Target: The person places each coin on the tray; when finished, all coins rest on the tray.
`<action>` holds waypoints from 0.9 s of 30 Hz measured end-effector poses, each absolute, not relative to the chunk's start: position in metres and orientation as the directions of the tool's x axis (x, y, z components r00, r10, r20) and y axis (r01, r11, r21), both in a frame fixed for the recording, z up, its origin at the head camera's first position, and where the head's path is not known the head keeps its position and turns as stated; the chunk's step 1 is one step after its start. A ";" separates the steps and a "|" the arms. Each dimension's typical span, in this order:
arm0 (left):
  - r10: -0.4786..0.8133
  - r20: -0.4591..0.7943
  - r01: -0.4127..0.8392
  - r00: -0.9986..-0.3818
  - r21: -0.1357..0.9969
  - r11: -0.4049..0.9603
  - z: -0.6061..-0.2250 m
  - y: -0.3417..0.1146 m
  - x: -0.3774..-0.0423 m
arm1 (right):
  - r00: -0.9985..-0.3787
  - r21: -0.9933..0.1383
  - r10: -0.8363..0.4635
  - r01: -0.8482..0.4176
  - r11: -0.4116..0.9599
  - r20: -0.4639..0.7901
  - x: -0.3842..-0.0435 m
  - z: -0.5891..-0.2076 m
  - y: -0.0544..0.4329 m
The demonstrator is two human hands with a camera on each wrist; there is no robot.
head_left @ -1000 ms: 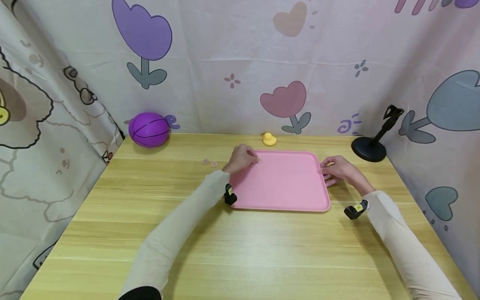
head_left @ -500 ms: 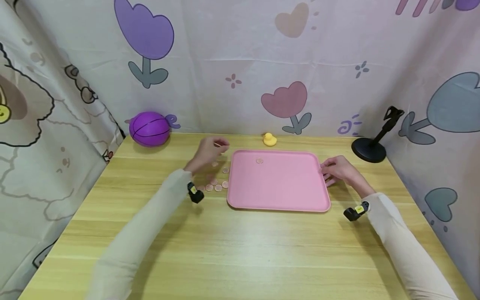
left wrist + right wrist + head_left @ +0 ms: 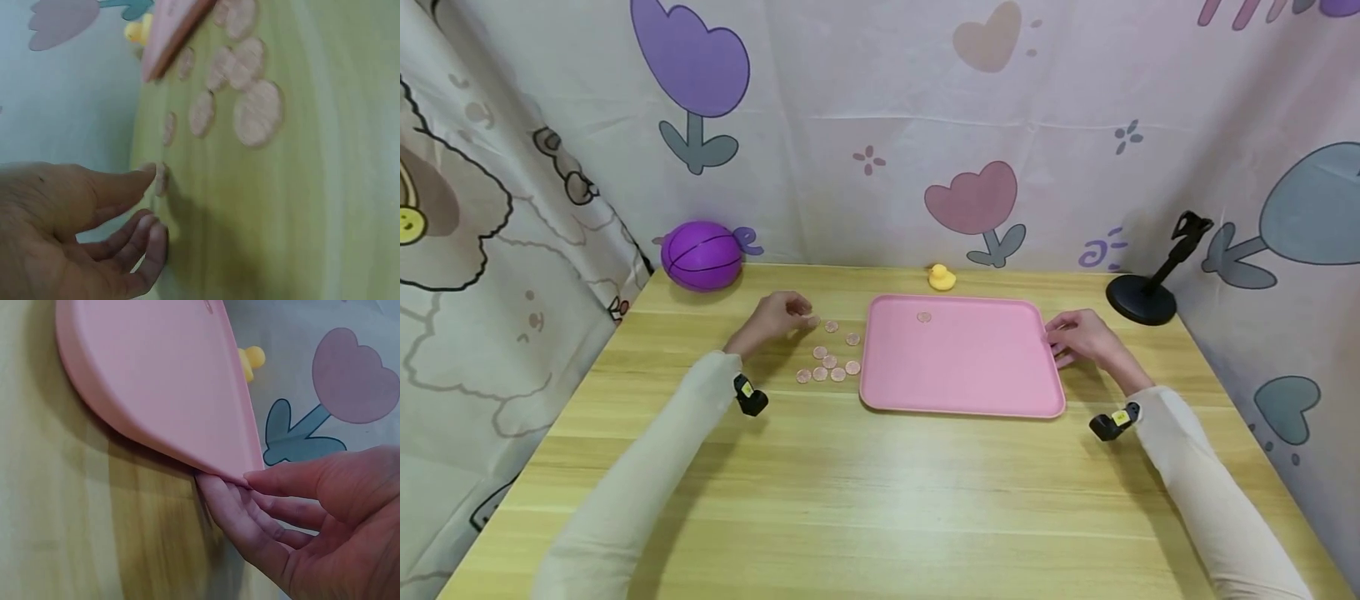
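My left hand [image 3: 771,320] is low over the table, left of the tray. In the left wrist view its thumb is at the edge of a small copper-coloured coin [image 3: 161,179], with the other fingertips apart from it. Several more coins [image 3: 820,374] lie flat between this hand and the pink tray [image 3: 962,358]. One single coin [image 3: 924,317] lies on the tray near its back left. My right hand [image 3: 1084,340] pinches the tray's right edge, thumb on the rim and fingers underneath, as the right wrist view shows.
A yellow toy duck [image 3: 942,277] sits behind the tray. At the back left is a purple ball [image 3: 702,257], and a black stand [image 3: 1142,298] is at the back right. A printed curtain [image 3: 835,167] hangs along the table's rear edge.
My left hand has moved left from the tray to the leftmost back coin, leaving one coin on the tray and uncovering the others. My right hand stays at the tray's edge.
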State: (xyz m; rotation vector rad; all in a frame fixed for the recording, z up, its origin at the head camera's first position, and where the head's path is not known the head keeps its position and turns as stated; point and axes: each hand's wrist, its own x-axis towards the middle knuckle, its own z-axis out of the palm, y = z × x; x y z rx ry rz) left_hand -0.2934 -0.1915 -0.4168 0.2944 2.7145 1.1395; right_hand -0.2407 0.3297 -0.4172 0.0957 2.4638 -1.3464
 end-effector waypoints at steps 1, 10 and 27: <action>0.255 -0.093 0.118 -0.963 0.702 0.702 -0.418 -0.192 -0.293 | -0.941 -0.804 -0.103 0.215 0.554 -0.323 -0.241 -0.417 0.330; 0.259 0.000 0.199 -0.966 0.640 0.742 -0.421 -0.183 -0.291 | -0.924 -0.807 -0.116 0.252 0.533 -0.365 -0.244 -0.415 0.331; 0.209 -0.021 0.136 -0.978 0.696 0.705 -0.426 -0.193 -0.297 | -0.901 -0.811 -0.097 0.328 0.485 -0.422 -0.249 -0.417 0.336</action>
